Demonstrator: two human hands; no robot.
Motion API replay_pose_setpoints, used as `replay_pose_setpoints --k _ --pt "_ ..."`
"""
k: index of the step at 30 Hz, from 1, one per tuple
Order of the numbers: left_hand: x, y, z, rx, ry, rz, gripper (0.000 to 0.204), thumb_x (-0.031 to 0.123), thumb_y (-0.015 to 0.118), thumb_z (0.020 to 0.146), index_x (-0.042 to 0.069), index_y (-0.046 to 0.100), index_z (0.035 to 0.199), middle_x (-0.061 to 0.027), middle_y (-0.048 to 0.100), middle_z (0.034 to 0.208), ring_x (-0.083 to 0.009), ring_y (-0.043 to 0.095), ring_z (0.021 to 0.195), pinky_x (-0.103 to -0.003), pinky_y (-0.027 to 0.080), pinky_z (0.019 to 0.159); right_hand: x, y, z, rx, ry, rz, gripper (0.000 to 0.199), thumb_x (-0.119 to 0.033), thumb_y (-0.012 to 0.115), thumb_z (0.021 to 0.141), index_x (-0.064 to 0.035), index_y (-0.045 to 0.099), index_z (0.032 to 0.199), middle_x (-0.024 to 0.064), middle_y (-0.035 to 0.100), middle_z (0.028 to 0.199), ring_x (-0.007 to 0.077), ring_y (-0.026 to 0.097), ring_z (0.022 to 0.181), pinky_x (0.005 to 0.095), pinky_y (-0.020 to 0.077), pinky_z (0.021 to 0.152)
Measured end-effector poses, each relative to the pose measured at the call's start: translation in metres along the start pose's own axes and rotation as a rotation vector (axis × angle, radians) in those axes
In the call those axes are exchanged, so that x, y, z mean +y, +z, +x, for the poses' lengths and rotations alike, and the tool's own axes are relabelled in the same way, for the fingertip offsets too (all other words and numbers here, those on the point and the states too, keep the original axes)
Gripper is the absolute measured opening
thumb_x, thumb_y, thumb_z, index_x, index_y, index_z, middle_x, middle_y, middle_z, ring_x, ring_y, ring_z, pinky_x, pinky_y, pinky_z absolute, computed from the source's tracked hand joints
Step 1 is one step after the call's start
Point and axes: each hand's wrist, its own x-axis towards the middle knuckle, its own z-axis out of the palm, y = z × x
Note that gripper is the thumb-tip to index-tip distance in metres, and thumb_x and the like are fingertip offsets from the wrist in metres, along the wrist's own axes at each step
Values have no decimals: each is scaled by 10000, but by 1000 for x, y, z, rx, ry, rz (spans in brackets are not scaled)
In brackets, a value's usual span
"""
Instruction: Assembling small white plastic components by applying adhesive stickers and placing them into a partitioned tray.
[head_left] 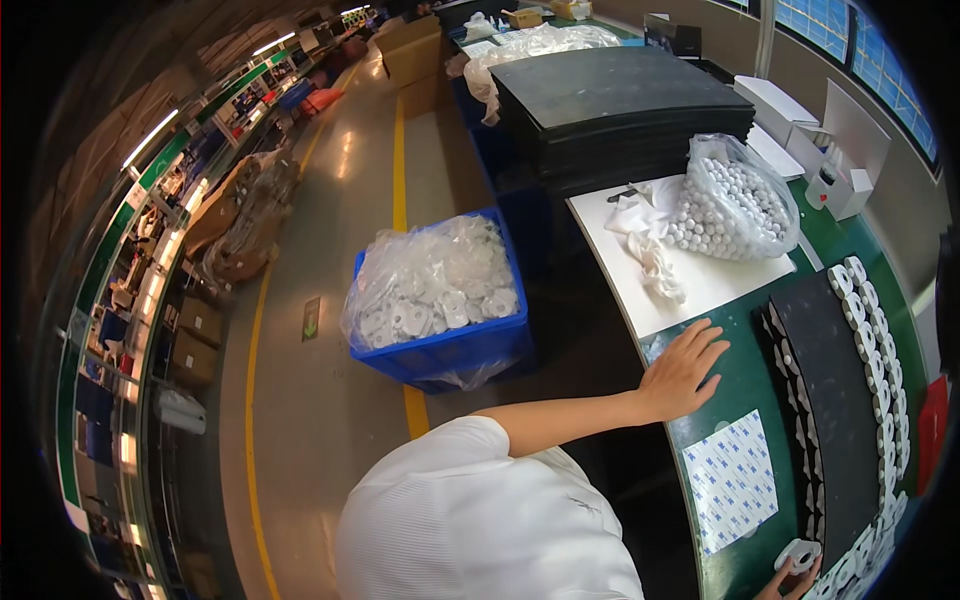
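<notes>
My left hand (682, 372) is over the green tabletop (715, 398), fingers spread and nothing in them. It is just in front of a white board (640, 290) and behind a white sheet with a blue repeated print (730, 480). At the lower right edge, my right hand (793, 588) is partly cut off. Its fingers close on a white plastic part with a round hole (800, 556). Beside that hand stands a stack of black sheets (825, 410), with more white parts showing along its left side. Rows of similar white parts (880, 375) line its right side.
On the white board lie a clear bag of white round pieces (735, 200) and a crumpled white cloth (650, 250). A thick stack of black sheets (620, 95) stands behind. On my left, a blue crate (440, 362) holds bagged white parts. A yellow-lined aisle (335, 400) runs beyond it.
</notes>
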Motion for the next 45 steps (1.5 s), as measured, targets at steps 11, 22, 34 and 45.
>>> replay_pose_setpoints --k 11,22,34,45 --pt "-3 2 -2 19 -4 -3 415 135 575 748 5 457 1124 -153 407 1205 -322 318 1217 -405 343 966 -4 3 0 -40 16 -185 388 -165 658 797 31 533 1108 189 568 1021 272 593 839 328 508 673" --pt "-6 8 -6 66 20 14 425 134 596 720 -22 449 1088 -166 401 1183 -320 324 1194 -401 342 964 38 -1 -13 92 124 -182 310 -152 368 938 67 541 1073 234 560 1047 341 559 911 380 454 785" --pt "-5 7 -5 105 41 23 393 105 613 693 -23 474 1038 -157 418 1145 -308 338 1169 -382 358 933 81 -10 -15 171 -37 -337 299 -246 575 845 44 553 776 155 551 725 253 519 652 354 451 606" --pt "-5 6 -6 104 55 -19 379 101 611 690 -16 466 1020 -156 415 1128 -310 347 1159 -381 366 924 46 -2 -17 138 -77 -221 292 -163 738 686 19 536 793 146 554 768 256 519 676 375 453 648"
